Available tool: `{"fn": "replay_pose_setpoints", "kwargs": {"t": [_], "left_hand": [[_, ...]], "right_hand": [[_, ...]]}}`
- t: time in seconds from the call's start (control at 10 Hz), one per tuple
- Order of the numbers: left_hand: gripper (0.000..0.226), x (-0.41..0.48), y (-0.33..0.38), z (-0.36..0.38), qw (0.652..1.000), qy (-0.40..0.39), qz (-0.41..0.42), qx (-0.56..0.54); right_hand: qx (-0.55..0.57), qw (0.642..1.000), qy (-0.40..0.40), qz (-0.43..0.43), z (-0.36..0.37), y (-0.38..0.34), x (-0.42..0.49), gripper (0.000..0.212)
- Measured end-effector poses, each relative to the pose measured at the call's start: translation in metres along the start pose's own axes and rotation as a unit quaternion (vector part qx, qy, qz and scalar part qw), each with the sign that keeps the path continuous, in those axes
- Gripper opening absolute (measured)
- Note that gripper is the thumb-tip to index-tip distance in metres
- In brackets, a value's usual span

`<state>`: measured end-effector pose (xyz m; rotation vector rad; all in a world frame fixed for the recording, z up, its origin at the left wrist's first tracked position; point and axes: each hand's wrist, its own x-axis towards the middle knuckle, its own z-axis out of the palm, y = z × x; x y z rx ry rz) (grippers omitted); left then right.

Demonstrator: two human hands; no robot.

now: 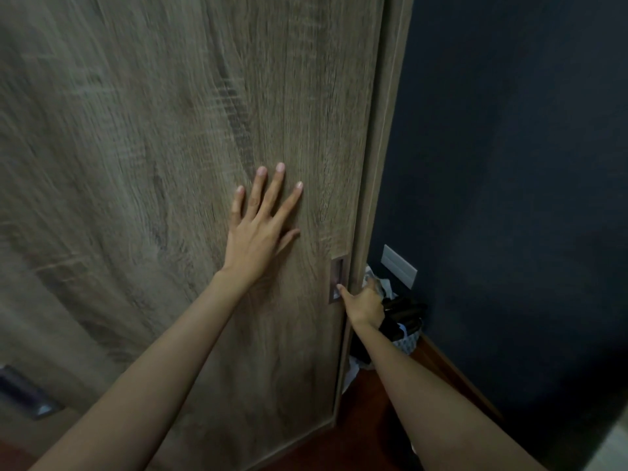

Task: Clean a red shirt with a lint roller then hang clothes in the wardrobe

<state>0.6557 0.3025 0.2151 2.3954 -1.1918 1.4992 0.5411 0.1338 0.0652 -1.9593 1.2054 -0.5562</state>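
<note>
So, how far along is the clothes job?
Done: nothing provable; no red shirt or lint roller shows. In hand: left hand presses flat on the wardrobe door, right hand hooks its recessed handle. Left: unclear, since the door hides the inside.

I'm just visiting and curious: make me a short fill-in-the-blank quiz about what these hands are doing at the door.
1. The left hand lies ___ on the wooden door, fingers spread.
2. The right hand touches the recessed handle near the door's ___ edge.
3. The wall beside the door is dark ___.
Missing words: flat; right; blue.
</note>
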Motion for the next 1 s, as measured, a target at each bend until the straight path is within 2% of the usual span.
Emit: {"fn": "replay_pose_setpoints", "kwargs": {"t": [0.1,0.5,0.7,0.8,0.9,1.0], "left_hand": [[0.077,0.001,0.002,0.001,1.000,0.000,-0.001,-0.001],[0.077,0.004,0.010,0.004,1.000,0.006,-0.002,0.009],[0.069,0.006,0.010,-0.001,1.000,-0.017,-0.004,-0.006],[0.058,0.007,0.012,-0.012,0.999,-0.019,-0.009,-0.047],[0.052,0.014,0.019,-0.023,0.994,-0.011,-0.002,-0.108],[0.051,0.028,0.026,-0.041,0.978,-0.036,-0.003,-0.204]], "right_hand": [[-0.024,0.999,-0.011,-0.028,-0.001,0.004,0.007,0.050],[-0.083,0.995,-0.010,-0.051,-0.003,0.009,0.018,0.049],[-0.049,0.993,-0.077,-0.080,-0.016,0.011,0.025,0.043],[-0.013,0.988,-0.100,-0.118,-0.045,0.009,0.022,0.032],[-0.006,0.983,-0.099,-0.157,-0.074,0.017,0.023,0.033],[-0.015,0.981,-0.068,-0.183,-0.104,0.022,0.024,0.036]]}}
